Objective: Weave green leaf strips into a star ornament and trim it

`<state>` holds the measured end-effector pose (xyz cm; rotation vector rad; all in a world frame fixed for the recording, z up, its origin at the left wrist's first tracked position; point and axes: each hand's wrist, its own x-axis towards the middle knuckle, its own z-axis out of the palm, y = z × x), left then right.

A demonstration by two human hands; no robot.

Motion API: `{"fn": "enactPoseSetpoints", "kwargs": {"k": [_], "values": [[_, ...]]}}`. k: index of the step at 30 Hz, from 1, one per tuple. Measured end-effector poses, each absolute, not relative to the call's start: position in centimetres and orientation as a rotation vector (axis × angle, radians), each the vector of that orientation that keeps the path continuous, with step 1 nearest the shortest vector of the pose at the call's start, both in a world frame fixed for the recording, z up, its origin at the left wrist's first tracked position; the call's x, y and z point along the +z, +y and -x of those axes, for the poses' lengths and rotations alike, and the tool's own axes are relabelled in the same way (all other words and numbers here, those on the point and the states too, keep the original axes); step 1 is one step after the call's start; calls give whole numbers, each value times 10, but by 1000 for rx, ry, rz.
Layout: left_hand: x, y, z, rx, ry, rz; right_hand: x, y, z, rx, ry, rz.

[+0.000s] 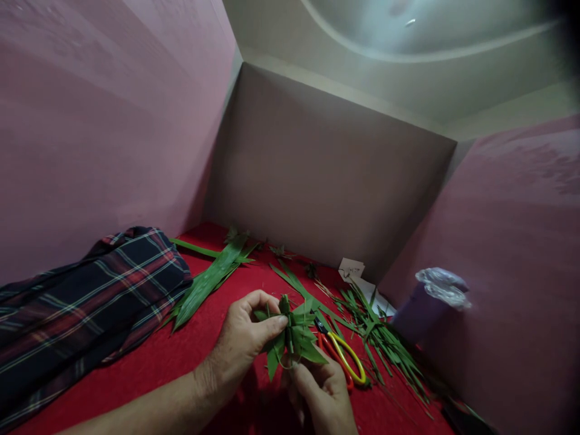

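A folded green leaf figure (302,334) with several pointed leaf ends is held up above the red cloth. My left hand (242,338) pinches it from the left, with thumb and forefinger near its middle. My right hand (322,386) is closed at its lower end, where a thin looped strand (286,366) hangs; the fingertips pinch near this strand. Some of the right fingers are hidden behind the thumb. Just behind the right hand lie scissors (347,356) with one yellow and one red handle, their dark blades partly covered by the leaf figure.
Red cloth (190,368) covers the work surface. Long leaf blades (212,281) lie at the back left, beside plaid fabric (104,284). Cut leaf strips (389,341) are piled on the right, near white papers (351,267) and a purple bin (417,308) with clear plastic.
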<state>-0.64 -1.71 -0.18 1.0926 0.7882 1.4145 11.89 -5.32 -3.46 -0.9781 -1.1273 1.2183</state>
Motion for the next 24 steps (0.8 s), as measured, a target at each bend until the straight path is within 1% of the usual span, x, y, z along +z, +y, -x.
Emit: {"fn": "enactPoseSetpoints", "kwargs": {"k": [24], "values": [[-3,-19,6,1392,793,-1094,-31,-56,-122,1167,-1199,986]]}}
